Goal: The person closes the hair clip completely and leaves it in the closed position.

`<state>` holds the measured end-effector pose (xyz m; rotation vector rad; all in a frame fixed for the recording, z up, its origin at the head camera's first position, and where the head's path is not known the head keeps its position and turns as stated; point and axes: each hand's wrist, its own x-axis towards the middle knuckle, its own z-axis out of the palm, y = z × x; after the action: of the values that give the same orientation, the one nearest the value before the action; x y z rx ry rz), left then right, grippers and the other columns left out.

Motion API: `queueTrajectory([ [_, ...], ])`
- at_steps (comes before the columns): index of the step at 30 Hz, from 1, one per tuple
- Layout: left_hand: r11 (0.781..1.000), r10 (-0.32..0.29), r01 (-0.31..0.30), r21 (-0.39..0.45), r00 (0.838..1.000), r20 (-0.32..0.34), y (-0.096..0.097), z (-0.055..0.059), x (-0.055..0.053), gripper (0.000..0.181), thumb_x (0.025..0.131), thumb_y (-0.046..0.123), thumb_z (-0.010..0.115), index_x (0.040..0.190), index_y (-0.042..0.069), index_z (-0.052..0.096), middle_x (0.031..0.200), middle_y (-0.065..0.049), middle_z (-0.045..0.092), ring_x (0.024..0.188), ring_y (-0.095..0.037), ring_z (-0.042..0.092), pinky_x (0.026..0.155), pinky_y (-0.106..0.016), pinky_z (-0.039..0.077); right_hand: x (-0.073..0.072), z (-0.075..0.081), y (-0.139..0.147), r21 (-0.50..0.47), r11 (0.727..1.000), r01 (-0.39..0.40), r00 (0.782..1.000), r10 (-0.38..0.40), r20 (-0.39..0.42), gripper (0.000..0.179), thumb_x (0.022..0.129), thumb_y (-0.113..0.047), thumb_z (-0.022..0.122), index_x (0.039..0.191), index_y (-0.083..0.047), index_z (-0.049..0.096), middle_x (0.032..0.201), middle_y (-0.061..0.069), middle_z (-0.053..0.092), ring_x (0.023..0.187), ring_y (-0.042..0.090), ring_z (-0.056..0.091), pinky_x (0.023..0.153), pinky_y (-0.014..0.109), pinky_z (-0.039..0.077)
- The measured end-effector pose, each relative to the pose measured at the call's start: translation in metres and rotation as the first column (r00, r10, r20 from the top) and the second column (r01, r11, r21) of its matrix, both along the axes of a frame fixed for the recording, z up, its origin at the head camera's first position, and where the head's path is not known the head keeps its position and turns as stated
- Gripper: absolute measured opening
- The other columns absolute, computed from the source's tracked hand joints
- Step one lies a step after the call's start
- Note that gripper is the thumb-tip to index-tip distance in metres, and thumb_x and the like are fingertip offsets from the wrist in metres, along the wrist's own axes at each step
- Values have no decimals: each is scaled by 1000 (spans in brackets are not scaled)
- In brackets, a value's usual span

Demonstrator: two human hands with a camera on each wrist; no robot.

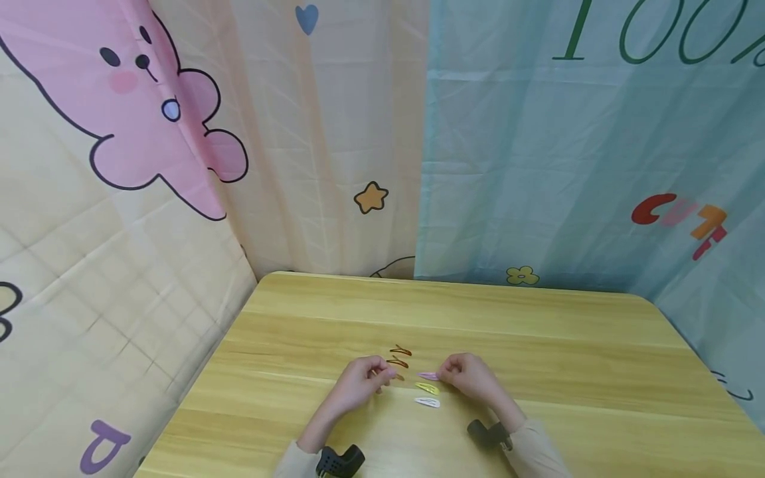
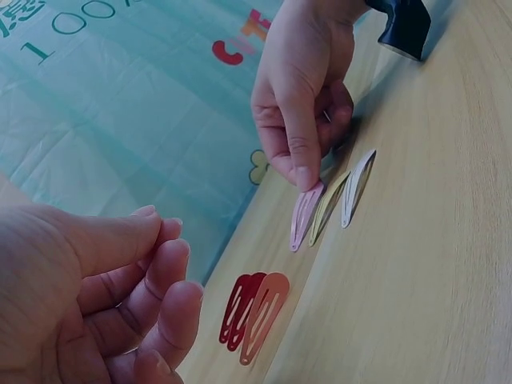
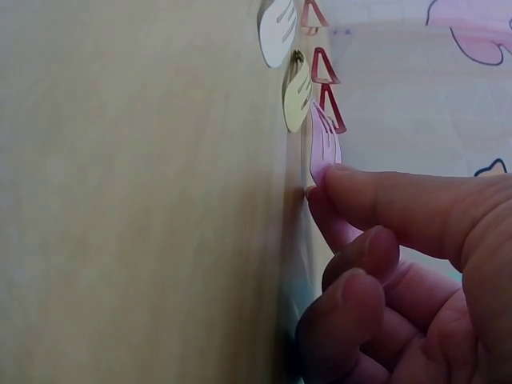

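My right hand (image 1: pixel 470 377) pinches the wide end of a pink snap hair clip (image 3: pixel 322 148) between thumb and forefinger, down at the table. Beside that clip lie a yellow hair clip (image 1: pixel 427 388) and a white hair clip (image 1: pixel 427 402), in a row coming toward me. To the left, two dark red hair clips (image 2: pixel 234 310) and an orange-red hair clip (image 2: pixel 266 318) form another row. Just by this row is my left hand (image 1: pixel 360 382), partly covering the nearest clip in the head view. Its thumb and forefinger tips meet, the other fingers loosely bent, with nothing held.
The wooden table (image 1: pixel 538 332) runs back to printed curtains (image 1: pixel 508 166) behind and on both sides. A dark wrist device (image 1: pixel 340 461) sits on the left wrist, another (image 1: pixel 487 433) on the right.
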<state>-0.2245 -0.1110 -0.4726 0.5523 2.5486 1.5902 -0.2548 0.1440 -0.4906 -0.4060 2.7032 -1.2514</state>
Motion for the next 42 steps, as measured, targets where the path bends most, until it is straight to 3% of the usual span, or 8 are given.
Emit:
queueTrajectory([
  [27, 1000, 3, -3, -13, 1000, -2, 2, 1, 2, 19, 95, 20, 60, 89, 3, 65, 74, 0, 60, 63, -26, 60, 52, -26, 47, 1, 0, 0, -6, 999, 34, 999, -34, 15, 14, 84, -18, 73, 76, -10, 64, 64, -3, 52, 57, 13, 44, 51, 26, 35],
  [37, 995, 89, -91, -32, 995, -44, -1, -10, -3, 18, 94, 21, 61, 88, 5, 66, 77, -6, 63, 60, -17, 57, 50, -25, 46, 3, 5, 5, -58, 997, 58, 998, -58, 3, 10, 89, -16, 66, 84, -7, 66, 62, 0, 54, 49, 13, 48, 46, 28, 42],
  [42, 988, 134, -138, -63, 989, -65, -3, -14, -2, 15, 92, 22, 64, 88, 7, 67, 78, -2, 63, 58, -10, 54, 49, -25, 45, 5, 16, 5, -69, 993, 99, 995, -101, -21, 10, 91, -16, 63, 85, -9, 66, 59, 0, 49, 49, 13, 45, 45, 27, 37],
])
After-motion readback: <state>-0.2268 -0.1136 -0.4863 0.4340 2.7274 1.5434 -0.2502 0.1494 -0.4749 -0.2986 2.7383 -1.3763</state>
